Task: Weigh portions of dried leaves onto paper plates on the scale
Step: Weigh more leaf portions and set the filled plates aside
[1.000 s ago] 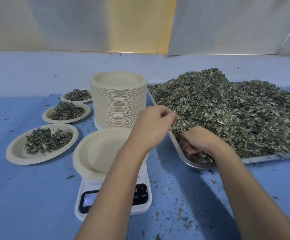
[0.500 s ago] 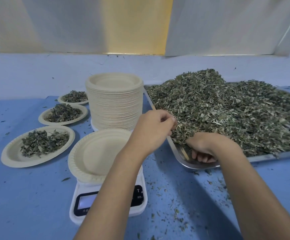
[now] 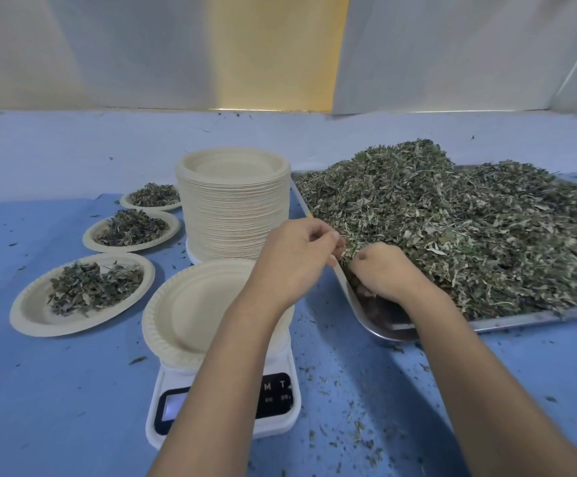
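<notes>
Reaches both arms across the blue bench (image 3: 39,407) to the near left corner of the metal tray (image 3: 521,320). Curls the left grip (image 3: 297,259) at the tray's edge, thumb and fingertips drawn together on a few of the dried leaves (image 3: 452,228) at the foot of the heap. Sinks the right grip (image 3: 380,273) just beside it, knuckles up, fingers hooked down into the leaves and clamped on a clump. Nearly touches one grip to the other.

Has an empty paper plate (image 3: 190,311) sitting on the white digital scale (image 3: 280,418), left of the tray, with the left forearm crossing above both. Shows a lit display on the scale, too blurred to read. Places a tall stack of plates (image 3: 235,215) behind the scale. Lines up three filled plates along the left, near (image 3: 21,311), middle (image 3: 89,237) and far (image 3: 125,202), each carrying a small pile of leaves. Scatters leaf crumbs over the bench in front of the tray.
</notes>
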Motion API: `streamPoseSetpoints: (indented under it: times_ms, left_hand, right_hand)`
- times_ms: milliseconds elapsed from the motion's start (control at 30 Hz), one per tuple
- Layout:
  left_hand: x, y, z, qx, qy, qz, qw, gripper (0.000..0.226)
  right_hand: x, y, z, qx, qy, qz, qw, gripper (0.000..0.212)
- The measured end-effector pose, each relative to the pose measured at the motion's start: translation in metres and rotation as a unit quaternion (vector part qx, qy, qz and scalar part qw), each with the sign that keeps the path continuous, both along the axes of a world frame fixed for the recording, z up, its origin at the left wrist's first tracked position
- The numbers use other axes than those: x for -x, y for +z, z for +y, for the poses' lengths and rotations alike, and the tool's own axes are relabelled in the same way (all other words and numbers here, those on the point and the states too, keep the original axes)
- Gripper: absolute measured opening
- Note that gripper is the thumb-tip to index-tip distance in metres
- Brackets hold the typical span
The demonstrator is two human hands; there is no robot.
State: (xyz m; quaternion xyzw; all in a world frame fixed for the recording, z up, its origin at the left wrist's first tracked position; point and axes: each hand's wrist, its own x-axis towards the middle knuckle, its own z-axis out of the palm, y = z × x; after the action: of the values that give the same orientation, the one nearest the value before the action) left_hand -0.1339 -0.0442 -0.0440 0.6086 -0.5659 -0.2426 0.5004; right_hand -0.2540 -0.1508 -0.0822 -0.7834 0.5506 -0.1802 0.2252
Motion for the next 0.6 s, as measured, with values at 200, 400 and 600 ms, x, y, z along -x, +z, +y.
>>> streamPoseSetpoints:
  times_ms: [200,400,600]
  left_hand:
    - [-0.002,0.000,0.001,0.002,0.004,0.010,1.000,0.023]
    - [-0.001,-0.002,-0.001,-0.001,0.002,0.003,1.000,0.021]
    - [-0.001,-0.001,0.000,0.000,0.002,0.005,1.000,0.020]
  right_hand:
    - [-0.001,-0.007,-0.003,0.258,-0.003,0.016,0.966,0.026]
    - [-0.005,-0.026,-0.019,0.161,0.131,0.232,0.950,0.055]
    - [-0.007,-0.027,-0.019,0.078,0.111,0.282,0.950,0.052]
